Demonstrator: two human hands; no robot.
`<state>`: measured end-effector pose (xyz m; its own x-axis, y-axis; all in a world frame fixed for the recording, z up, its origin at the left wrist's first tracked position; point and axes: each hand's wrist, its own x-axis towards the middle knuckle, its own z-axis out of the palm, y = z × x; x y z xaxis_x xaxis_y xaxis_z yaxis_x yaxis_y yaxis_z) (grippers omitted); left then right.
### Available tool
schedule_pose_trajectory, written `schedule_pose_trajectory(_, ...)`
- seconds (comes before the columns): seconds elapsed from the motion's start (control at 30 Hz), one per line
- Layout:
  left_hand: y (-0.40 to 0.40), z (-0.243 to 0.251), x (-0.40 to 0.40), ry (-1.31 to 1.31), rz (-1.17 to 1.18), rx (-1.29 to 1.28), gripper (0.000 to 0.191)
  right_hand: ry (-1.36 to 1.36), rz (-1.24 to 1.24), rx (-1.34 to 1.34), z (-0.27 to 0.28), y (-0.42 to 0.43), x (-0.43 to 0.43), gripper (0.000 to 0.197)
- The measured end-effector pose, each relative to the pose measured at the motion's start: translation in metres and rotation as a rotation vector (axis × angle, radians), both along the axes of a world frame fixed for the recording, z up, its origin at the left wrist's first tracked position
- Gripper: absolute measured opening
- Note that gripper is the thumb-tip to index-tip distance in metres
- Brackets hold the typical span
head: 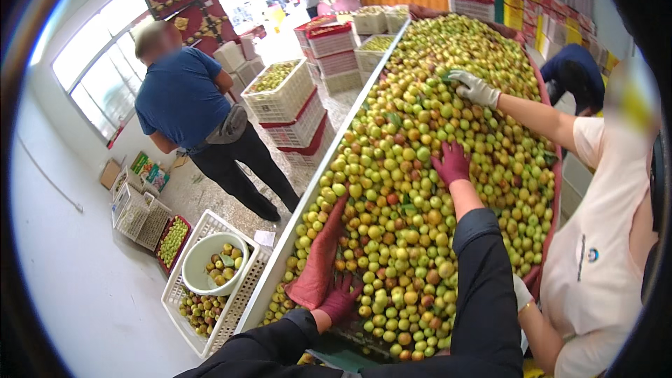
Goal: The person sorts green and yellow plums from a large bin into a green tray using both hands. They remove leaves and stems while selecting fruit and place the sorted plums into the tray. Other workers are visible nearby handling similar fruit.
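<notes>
A deep heap of green and reddish jujube-like fruit [404,168] fills the long table in front of me. My right hand [452,163], in a maroon glove, rests on the heap with its fingers apart, holding nothing that shows. Near the table's close end my left hand [340,302], gloved alike, lies low against the fruit beside a folded red cloth [320,262]; its fingers are spread, and no fruit shows in its grasp. A few green leaves [394,118] are mixed in.
A co-worker's white-gloved hand [475,88] touches the heap at right; the other [522,293] is by the near right edge. The table's metal rim [336,152] runs along the left. Beyond it are a white basin [191,268] on a crate [176,294], stacked crates [283,107] and a standing person [186,97].
</notes>
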<state>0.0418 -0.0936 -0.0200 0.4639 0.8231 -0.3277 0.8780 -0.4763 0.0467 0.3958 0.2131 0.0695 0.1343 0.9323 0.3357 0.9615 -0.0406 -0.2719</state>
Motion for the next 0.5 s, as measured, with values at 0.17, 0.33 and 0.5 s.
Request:
schedule_pose_trajectory(0.17, -0.002, 0.0, 0.0, 0.01, 0.031, -0.064, 0.109, -0.055, -0.069, -0.272, 0.016, -0.021, -0.024, 0.066)
schedule_pose_trajectory(0.33, -0.003, 0.001, 0.001, -0.006, 0.058, -0.042, 0.115, -0.094, -0.005, -0.546, 0.02, -0.051, -0.042, 0.065)
schedule_pose_trajectory(0.5, 0.007, -0.021, -0.003, -0.004, 0.016, -0.014, 0.111, 0.035, 0.009, -0.369, -0.019, -0.09, -0.062, 0.057)
